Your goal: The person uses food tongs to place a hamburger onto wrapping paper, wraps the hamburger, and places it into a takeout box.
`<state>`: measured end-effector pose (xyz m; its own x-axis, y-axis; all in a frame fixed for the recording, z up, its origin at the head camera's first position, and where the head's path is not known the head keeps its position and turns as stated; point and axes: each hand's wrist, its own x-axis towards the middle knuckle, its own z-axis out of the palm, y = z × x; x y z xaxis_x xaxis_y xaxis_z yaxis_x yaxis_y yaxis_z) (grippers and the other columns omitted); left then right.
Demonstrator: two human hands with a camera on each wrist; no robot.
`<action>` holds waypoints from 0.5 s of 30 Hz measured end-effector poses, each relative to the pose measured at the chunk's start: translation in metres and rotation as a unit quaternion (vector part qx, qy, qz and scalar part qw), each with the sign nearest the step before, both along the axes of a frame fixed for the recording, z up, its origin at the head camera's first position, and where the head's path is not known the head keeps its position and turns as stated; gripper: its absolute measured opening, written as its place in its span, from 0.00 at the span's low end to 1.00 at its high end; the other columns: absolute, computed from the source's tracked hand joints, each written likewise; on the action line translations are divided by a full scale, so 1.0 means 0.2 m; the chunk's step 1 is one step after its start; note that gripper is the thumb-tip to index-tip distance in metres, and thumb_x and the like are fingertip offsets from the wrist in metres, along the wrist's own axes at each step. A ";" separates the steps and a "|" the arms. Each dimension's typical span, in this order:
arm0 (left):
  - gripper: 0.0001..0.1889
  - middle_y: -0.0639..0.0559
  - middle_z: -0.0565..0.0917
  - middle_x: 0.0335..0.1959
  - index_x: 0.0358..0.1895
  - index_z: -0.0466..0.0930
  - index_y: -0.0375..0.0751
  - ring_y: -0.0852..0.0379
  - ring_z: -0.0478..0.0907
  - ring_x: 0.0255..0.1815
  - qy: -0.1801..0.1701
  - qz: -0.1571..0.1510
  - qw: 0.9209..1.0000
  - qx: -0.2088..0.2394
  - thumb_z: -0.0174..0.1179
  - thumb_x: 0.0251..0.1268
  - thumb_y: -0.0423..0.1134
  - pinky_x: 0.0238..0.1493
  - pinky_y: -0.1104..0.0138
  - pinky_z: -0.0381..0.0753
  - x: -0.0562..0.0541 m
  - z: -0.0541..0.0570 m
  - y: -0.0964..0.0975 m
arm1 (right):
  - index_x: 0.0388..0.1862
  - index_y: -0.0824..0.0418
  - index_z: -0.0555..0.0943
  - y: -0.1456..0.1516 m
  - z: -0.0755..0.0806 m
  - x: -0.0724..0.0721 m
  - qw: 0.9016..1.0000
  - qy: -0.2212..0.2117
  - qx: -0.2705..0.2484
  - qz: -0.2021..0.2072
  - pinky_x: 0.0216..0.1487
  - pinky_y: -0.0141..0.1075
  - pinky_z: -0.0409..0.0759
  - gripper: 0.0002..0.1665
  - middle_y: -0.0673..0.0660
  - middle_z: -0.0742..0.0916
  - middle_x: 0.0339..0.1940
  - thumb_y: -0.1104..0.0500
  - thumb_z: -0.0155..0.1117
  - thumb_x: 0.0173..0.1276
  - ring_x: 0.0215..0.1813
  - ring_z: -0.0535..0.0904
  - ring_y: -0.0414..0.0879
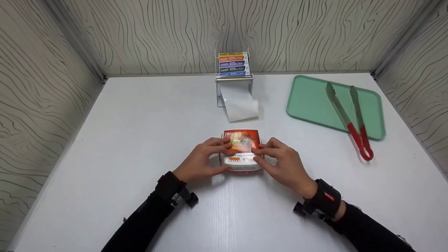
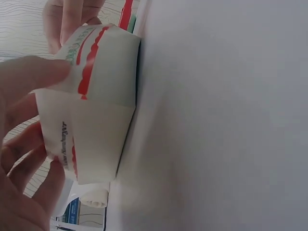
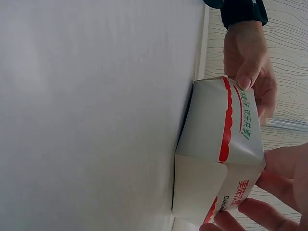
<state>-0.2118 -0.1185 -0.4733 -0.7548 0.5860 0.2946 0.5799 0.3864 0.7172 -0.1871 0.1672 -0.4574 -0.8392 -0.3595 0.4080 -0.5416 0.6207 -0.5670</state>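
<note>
A closed paper burger box [image 1: 241, 167], white with red trim and a red-orange panel on its lid, sits on the white table [image 1: 224, 217]. My left hand [image 1: 203, 157] holds its left side, the thumb at the front edge and other fingers over the lid. From the right, my right hand [image 1: 280, 161] grips the box, thumb and fingertips near the lid's right edge. In the left wrist view, the left thumb lies on the lid's printed front slope, with the other fingers at the box's side. The right wrist view shows the right fingers bent against its side.
Behind the box stands a metal label dispenser [image 1: 233, 77] with coloured labels and a curling white backing strip [image 1: 241, 106]. At the back right lies a green tray [image 1: 308, 101]; red-handled tongs [image 1: 357, 134] rest across it, their handle end past its front edge.
</note>
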 end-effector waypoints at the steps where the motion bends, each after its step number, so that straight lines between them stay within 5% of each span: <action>1: 0.18 0.51 0.80 0.69 0.56 0.88 0.47 0.54 0.72 0.74 -0.003 -0.001 1.000 -0.003 0.75 0.62 0.41 0.73 0.54 0.74 0.00 0.00 0.00 | 0.48 0.53 0.93 0.00 0.00 0.00 1.000 0.000 0.002 0.000 0.33 0.31 0.72 0.13 0.51 0.82 0.35 0.57 0.78 0.64 0.36 0.82 0.47; 8: 0.16 0.51 0.81 0.69 0.57 0.88 0.49 0.54 0.74 0.73 0.011 0.017 0.999 -0.031 0.69 0.70 0.47 0.72 0.54 0.75 0.01 0.02 -0.01 | 0.52 0.55 0.91 0.01 0.00 0.00 1.000 -0.006 -0.003 0.027 0.32 0.33 0.75 0.17 0.54 0.81 0.35 0.54 0.79 0.64 0.34 0.79 0.47; 15: 0.21 0.46 0.79 0.69 0.62 0.85 0.42 0.50 0.74 0.72 0.020 0.014 0.999 -0.039 0.69 0.69 0.44 0.71 0.54 0.76 0.02 0.02 0.00 | 0.57 0.57 0.88 0.01 0.00 0.01 0.997 -0.058 -0.019 0.042 0.47 0.39 0.89 0.28 0.52 0.79 0.42 0.60 0.84 0.56 0.52 0.84 0.47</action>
<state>-0.2087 -0.1185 -0.4694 -0.7599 0.5874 0.2786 0.5956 0.4573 0.6604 -0.1855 0.1684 -0.4568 -0.8492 -0.4169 0.3242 -0.5201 0.5533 -0.6507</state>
